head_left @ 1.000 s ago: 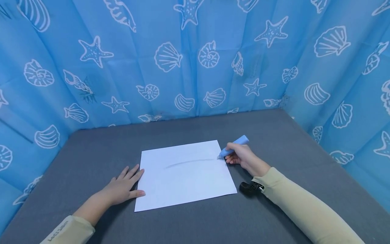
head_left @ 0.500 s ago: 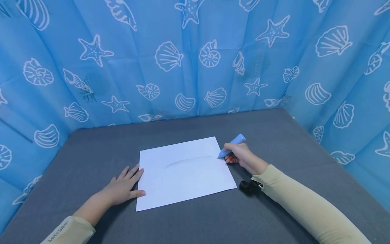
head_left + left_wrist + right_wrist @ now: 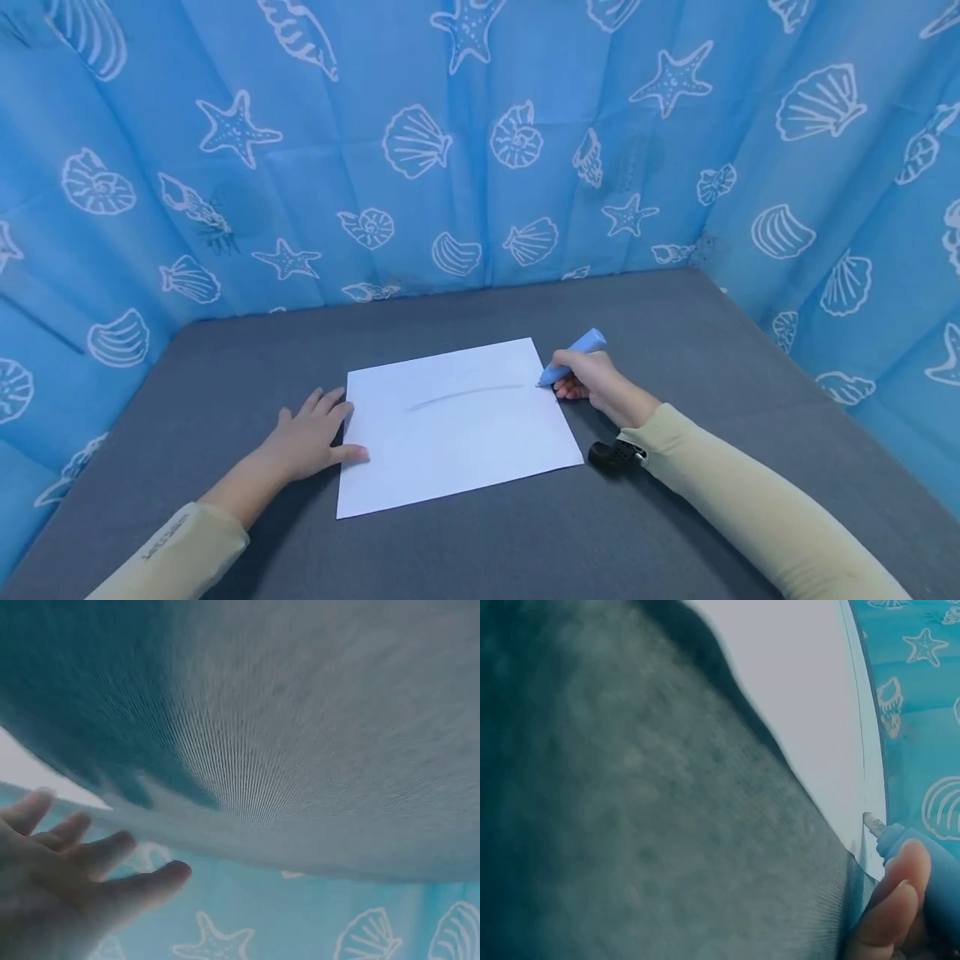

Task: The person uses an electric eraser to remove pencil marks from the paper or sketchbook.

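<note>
A white sheet of paper [image 3: 450, 454] lies slightly turned on the grey table, bearing one faint grey curved line [image 3: 465, 393] across its upper half. My left hand [image 3: 309, 435] is at the paper's left edge, its fingers spread and its thumb over the sheet. My right hand [image 3: 596, 383] grips a thick light-blue pen [image 3: 581, 352] at the sheet's right edge. In the right wrist view, the pen [image 3: 919, 859] has a narrow pale tip against the paper [image 3: 802, 697]. The left wrist view shows the fingers of my left hand [image 3: 67, 870] extended, mostly beyond the wrist's near side.
A grey cloth [image 3: 225, 367] covers the table. Blue curtains [image 3: 465, 150] printed with white shells and starfish hang along its back and sides. A small black device [image 3: 613, 457] is at my right wrist, beside the sheet's lower right corner.
The paper's right side has shifted slightly away from me. My left hand has moved a little up and to the right, its thumb further over the sheet. The right hand has barely moved.
</note>
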Available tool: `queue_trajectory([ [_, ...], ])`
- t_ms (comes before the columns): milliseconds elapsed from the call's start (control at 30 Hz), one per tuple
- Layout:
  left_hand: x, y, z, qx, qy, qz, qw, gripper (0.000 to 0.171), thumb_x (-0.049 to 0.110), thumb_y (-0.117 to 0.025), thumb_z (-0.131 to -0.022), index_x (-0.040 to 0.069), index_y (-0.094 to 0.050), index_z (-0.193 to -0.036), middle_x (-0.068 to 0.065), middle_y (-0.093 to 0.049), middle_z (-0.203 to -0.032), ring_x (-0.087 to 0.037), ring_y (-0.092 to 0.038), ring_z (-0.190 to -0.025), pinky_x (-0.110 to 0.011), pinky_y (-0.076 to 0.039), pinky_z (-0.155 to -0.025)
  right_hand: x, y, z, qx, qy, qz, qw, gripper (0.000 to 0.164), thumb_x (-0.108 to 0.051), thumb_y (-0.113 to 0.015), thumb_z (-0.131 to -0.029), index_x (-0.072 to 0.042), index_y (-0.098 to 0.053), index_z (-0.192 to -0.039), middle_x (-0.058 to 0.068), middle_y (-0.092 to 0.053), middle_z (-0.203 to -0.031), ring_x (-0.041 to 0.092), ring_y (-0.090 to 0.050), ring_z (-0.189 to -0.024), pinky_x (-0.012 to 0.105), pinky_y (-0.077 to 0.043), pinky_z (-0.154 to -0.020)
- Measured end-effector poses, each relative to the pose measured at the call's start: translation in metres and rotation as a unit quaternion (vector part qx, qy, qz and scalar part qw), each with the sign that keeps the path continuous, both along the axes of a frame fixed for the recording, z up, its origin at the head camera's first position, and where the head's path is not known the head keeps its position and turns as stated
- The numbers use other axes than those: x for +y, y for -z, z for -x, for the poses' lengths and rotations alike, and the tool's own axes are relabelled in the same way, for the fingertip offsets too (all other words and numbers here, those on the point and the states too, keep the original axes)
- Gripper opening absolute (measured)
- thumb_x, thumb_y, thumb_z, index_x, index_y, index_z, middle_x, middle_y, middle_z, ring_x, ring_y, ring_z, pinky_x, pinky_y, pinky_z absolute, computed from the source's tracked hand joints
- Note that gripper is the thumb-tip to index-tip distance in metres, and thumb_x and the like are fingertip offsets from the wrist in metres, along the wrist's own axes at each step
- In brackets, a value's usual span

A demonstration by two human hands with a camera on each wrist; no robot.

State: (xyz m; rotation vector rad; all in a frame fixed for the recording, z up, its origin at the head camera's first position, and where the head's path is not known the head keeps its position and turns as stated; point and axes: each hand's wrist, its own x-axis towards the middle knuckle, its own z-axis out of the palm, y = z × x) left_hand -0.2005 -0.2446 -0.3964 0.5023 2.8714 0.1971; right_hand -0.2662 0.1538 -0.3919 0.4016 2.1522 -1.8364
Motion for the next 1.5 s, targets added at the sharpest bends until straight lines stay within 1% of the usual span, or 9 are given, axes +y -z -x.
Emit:
queue_trajectory([
  [100,0.004,0.003,0.016,-0.021,0.005,-0.015,0.9996,0.105,0.07,-0.062,-0.079,-0.001,-0.029,-0.15,-0.026,-0.018,-0.156,-0.052,-0.01,-0.141,-0.079,-0.01,-0.098,0.002,0.001,-0.001,-0.008,0.01,0.027,1.0,0.016,-0.012,-0.057,-0.086,0.003,-0.061,-0.082,0.005,-0.058,-0.061,0.01,-0.053,-0.05,0.022,-0.047,-0.051],
  [200,0.005,0.005,0.024,-0.059,0.018,-0.019,0.9979,0.109,0.069,-0.064,-0.079,0.0,-0.023,-0.153,-0.025,-0.012,-0.159,-0.05,-0.004,-0.142,-0.078,-0.004,-0.1,0.005,0.002,-0.001,-0.016,0.004,0.081,0.997,0.019,-0.015,-0.057,-0.091,0.003,-0.06,-0.086,0.005,-0.059,-0.063,0.01,-0.055,-0.052,0.022,-0.049,-0.052],
  [267,0.005,0.006,0.025,-0.07,0.024,-0.019,0.9971,0.109,0.068,-0.065,-0.079,0.0,-0.023,-0.153,-0.024,-0.011,-0.159,-0.05,-0.004,-0.143,-0.077,-0.003,-0.1,0.006,0.003,-0.001,-0.024,-0.004,0.111,0.993,0.022,-0.019,-0.06,-0.094,0.003,-0.061,-0.089,0.005,-0.061,-0.064,0.011,-0.057,-0.053,0.023,-0.051,-0.054],
  [367,0.005,0.004,0.024,-0.073,0.026,-0.016,0.9969,0.109,0.067,-0.066,-0.078,0.0,-0.024,-0.152,-0.024,-0.012,-0.159,-0.05,-0.005,-0.143,-0.077,-0.003,-0.1,0.009,0.004,0.0,-0.029,-0.025,0.124,0.992,0.024,-0.02,-0.062,-0.095,0.004,-0.061,-0.094,0.006,-0.062,-0.067,0.011,-0.059,-0.056,0.024,-0.052,-0.056],
  [567,0.006,-0.004,0.024,-0.083,0.043,-0.007,0.9956,0.116,0.068,-0.069,-0.074,-0.001,-0.02,-0.153,-0.025,-0.009,-0.159,-0.05,-0.004,-0.143,-0.078,-0.004,-0.1,0.012,0.002,0.002,-0.023,-0.052,0.139,0.989,0.018,-0.01,-0.059,-0.092,0.008,-0.061,-0.098,0.01,-0.064,-0.07,0.013,-0.062,-0.059,0.025,-0.053,-0.058],
  [700,0.006,-0.005,0.025,-0.089,0.045,-0.006,0.995,0.119,0.069,-0.07,-0.072,-0.001,-0.018,-0.153,-0.025,-0.007,-0.159,-0.05,-0.002,-0.143,-0.078,-0.004,-0.1,0.009,0.002,0.003,-0.029,-0.041,0.129,0.99,0.013,-0.007,-0.057,-0.089,0.005,-0.062,-0.089,0.009,-0.062,-0.068,0.012,-0.059,-0.056,0.023,-0.052,-0.056],
  [900,0.004,0.0,0.026,-0.08,0.041,-0.012,0.9959,0.119,0.07,-0.069,-0.072,0.0,-0.018,-0.153,-0.023,-0.007,-0.16,-0.048,-0.002,-0.143,-0.077,-0.002,-0.1,0.004,0.002,0.006,-0.044,0.009,0.111,0.993,0.011,-0.007,-0.057,-0.086,0.003,-0.059,-0.083,0.006,-0.058,-0.062,0.01,-0.053,-0.05,0.021,-0.047,-0.049],
  [1133,0.0,0.005,0.026,-0.069,0.048,-0.019,0.9963,0.118,0.071,-0.068,-0.073,0.001,-0.018,-0.154,-0.022,-0.007,-0.16,-0.047,-0.001,-0.144,-0.078,-0.001,-0.1,0.004,0.004,0.005,-0.04,0.001,0.098,0.994,0.011,-0.008,-0.056,-0.087,0.003,-0.058,-0.085,0.005,-0.056,-0.063,0.009,-0.051,-0.052,0.02,-0.045,-0.049],
  [1500,-0.003,0.009,0.027,-0.062,0.048,-0.027,0.9966,0.118,0.072,-0.067,-0.073,0.002,-0.017,-0.154,-0.02,-0.007,-0.161,-0.046,0.0,-0.144,-0.077,-0.002,-0.101,0.002,0.006,0.004,-0.028,-0.017,0.042,0.999,0.015,-0.011,-0.058,-0.087,0.003,-0.061,-0.083,0.003,-0.058,-0.059,0.008,-0.051,-0.049,0.019,-0.045,-0.049],
])
